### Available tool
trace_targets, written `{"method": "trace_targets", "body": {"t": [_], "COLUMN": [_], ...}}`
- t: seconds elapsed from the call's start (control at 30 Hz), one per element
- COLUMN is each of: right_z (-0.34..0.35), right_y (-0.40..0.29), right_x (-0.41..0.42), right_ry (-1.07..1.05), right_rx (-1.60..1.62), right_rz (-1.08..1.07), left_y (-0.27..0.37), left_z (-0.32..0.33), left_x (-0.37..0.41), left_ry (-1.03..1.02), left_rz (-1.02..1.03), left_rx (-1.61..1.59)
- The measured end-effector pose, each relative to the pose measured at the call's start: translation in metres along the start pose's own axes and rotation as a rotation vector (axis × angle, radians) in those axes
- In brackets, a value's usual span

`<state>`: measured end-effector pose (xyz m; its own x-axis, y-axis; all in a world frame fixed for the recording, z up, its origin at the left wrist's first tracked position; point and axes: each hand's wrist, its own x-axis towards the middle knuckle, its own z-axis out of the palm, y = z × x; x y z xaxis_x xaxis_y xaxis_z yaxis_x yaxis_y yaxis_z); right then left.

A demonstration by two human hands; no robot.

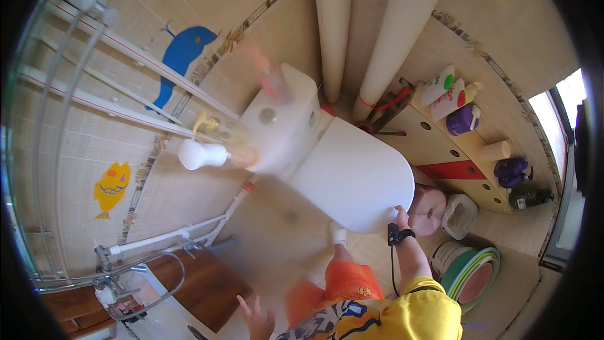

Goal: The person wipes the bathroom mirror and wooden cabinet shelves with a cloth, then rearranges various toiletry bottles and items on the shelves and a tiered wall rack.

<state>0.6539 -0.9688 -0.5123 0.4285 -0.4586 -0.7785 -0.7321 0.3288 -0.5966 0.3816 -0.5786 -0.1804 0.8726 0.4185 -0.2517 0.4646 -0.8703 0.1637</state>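
Observation:
In front of me is a white toilet with its lid down over the bowl. My right hand is at the lid's front edge, a digit on top and its other fingers largely hidden. A black device is strapped to that wrist, with a cable running from it. Low in the view, my left hand is raised with fingers apart, holding nothing. On the white cistern stand a pink bottle, a white-capped bottle and a pump bottle, all partly blurred.
A pink roll, a lined bin and stacked basins stand to the right. Several bottles line a drawer cabinet. Two thick pipes rise behind the toilet. A shower hose and mixer tap are at left.

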Motion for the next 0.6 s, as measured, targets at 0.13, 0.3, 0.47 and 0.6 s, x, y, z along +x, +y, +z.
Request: {"method": "trace_targets", "body": {"t": [0.13, 0.3, 0.47, 0.6], "right_z": [-0.008, -0.017, 0.074, 0.169], "right_y": [0.026, 0.052, 0.049, -0.161], "right_x": [0.039, 0.066, 0.094, -0.219], "right_ry": [-0.130, -0.308, -0.648, -1.044], "right_rx": [0.233, 0.390, -0.561, -0.536], "right_rz": [0.179, 0.295, -0.192, -0.561], "left_y": [0.006, 0.007, -0.003, -0.008], "left_z": [0.004, 0.008, 0.026, -0.030], "left_x": [-0.010, -0.015, -0.043, -0.025], "left_ry": [-0.123, -0.222, 0.126, 0.375], "left_rz": [0.039, -0.168, 0.045, 0.003], "left_rx": [0.153, -0.290, 0.146, -0.013]}}
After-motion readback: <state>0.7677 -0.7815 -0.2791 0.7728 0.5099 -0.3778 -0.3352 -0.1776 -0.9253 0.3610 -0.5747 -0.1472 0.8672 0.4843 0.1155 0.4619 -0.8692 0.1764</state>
